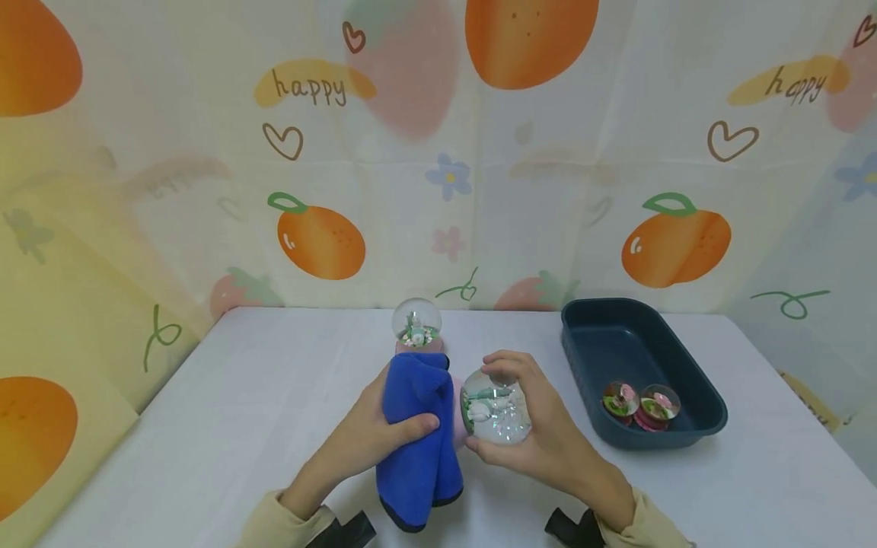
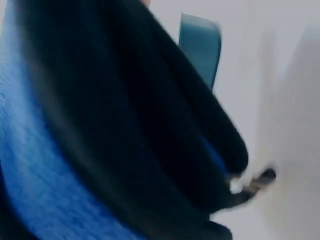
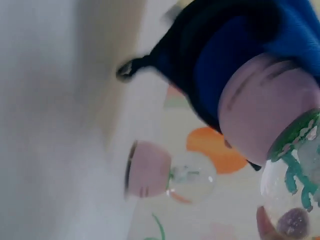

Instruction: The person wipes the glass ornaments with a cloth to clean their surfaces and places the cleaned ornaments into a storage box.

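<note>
Head view: held globe [image 1: 492,411] left of bin [image 1: 620,346], tipped sideways; right grip [image 1: 548,422] holds its dome [image 1: 505,422], likely so the base [image 3: 265,107] faces the cloth [image 1: 418,403] that left grip [image 1: 377,426] clutches against it.

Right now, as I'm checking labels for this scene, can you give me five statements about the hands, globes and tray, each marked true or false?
1. The left hand holds a blue cloth. True.
2. Two small globes are in the dark tray. True.
3. The right hand rests inside the tray. False: it holds a snow globe by its clear ball.
4. The other large globe lies on its side. False: it stands upright on the table.
5. The cloth covers the held globe's ball. False: it is against the pink base.
</note>
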Action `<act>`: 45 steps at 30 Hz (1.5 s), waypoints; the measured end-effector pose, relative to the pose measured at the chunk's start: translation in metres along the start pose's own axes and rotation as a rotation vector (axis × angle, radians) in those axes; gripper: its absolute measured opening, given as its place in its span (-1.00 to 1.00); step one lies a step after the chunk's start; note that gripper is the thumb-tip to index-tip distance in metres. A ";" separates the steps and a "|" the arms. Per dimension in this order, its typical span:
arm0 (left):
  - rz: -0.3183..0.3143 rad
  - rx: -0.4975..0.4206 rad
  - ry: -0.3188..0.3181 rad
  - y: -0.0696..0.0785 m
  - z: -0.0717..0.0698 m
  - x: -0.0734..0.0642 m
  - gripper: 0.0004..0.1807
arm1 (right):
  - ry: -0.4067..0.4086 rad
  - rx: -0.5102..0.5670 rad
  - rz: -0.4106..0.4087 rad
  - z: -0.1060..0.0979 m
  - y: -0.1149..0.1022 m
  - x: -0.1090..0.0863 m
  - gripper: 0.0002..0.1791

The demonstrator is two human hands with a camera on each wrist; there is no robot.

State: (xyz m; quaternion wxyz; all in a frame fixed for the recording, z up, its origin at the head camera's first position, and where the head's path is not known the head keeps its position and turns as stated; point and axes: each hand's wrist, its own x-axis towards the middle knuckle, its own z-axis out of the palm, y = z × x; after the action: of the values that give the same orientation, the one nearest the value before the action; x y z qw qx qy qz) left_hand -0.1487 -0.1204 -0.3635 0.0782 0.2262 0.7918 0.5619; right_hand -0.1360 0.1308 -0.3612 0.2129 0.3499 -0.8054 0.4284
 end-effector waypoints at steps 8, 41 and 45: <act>0.049 0.063 0.104 0.000 0.002 -0.002 -0.20 | 0.032 -0.008 0.151 0.004 -0.005 0.000 -0.07; -0.013 0.154 0.043 0.011 0.002 -0.001 -0.50 | -0.188 -0.065 -0.147 -0.007 -0.002 0.001 -0.12; -0.031 0.096 -0.001 0.009 -0.001 -0.001 -0.43 | -0.222 -0.003 -0.117 -0.009 -0.002 0.001 -0.12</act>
State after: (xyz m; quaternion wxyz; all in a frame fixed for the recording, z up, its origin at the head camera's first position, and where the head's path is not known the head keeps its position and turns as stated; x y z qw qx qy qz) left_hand -0.1455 -0.1192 -0.3555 0.0764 0.2177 0.8212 0.5219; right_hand -0.1345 0.1375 -0.3547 0.1476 0.4412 -0.8030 0.3725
